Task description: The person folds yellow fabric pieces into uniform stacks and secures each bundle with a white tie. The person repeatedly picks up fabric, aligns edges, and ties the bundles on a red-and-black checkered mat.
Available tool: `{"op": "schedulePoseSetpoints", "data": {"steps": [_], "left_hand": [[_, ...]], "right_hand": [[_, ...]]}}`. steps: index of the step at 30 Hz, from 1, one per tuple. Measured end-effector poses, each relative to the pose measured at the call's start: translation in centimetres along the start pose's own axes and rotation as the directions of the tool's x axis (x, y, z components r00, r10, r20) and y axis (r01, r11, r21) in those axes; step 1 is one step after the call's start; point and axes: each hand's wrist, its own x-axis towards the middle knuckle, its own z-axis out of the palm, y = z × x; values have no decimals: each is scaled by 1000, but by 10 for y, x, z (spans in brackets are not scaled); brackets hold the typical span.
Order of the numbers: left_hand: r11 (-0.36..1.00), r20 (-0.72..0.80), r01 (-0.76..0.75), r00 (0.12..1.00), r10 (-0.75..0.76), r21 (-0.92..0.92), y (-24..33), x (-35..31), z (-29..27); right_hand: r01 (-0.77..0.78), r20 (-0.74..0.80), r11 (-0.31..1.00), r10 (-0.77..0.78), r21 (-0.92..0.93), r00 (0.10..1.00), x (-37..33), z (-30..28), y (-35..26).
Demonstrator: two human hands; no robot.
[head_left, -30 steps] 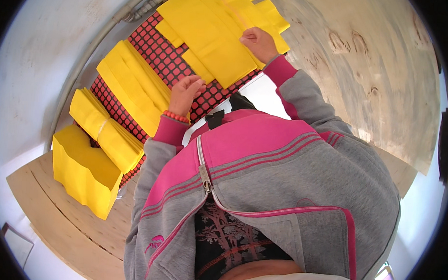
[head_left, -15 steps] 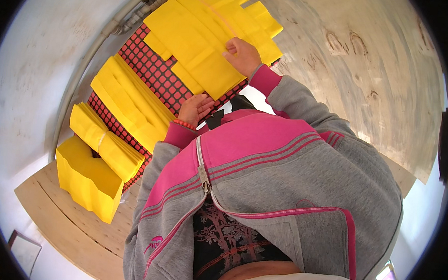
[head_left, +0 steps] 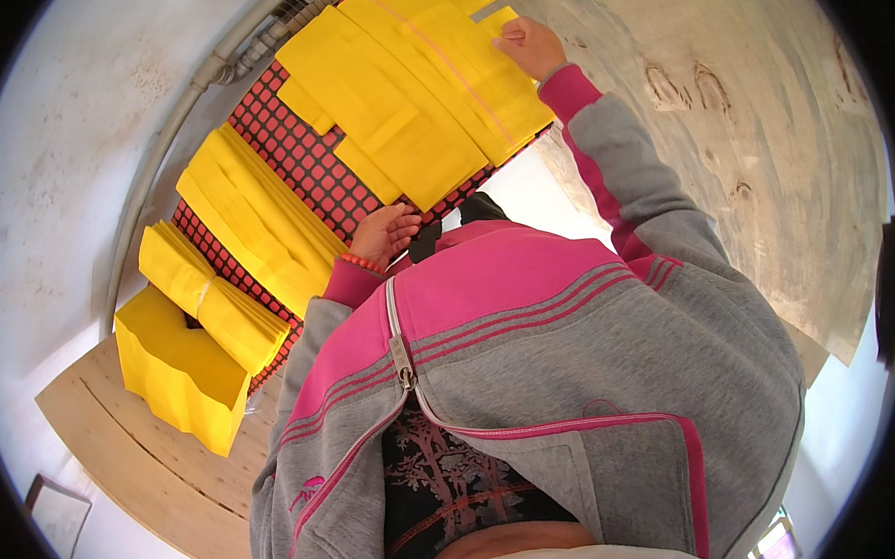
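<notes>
While yellow fabric sheets (head_left: 405, 98) lie flat, one yellow fabric bundle (head_left: 228, 312) is cinched.
Left hand (head_left: 381, 237) released; right hand (head_left: 531, 49) curled, sheet grip unclear.

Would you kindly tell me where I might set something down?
Bare: the wooden board right of the right hand, and the checked strip between the flat yellow sheets and folded stack. Crowded: lower left, around the tied bundle.
</notes>
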Motion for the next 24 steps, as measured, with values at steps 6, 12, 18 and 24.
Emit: {"op": "schedulePoseSetpoints", "data": {"steps": [6, 12, 18, 24], "left_hand": [[998, -10, -47, 999, 47, 48, 5, -11, 3], [997, -8, -80, 997, 80, 6, 4, -19, -1], [993, 2, -111, 994, 111, 27, 5, -24, -2], [989, 1, -145, 989, 146, 36, 9, -30, 1]], "right_hand": [[-107, 319, 953, 199, -284, 927, 43, 12, 9], [8, 424, 951, 130, -309, 896, 65, 16, 4], [-93, 570, 940, 275, -328, 774, 78, 7, -37], [-608, 686, 794, 429, 25, 588, 71, 19, -45]]}}
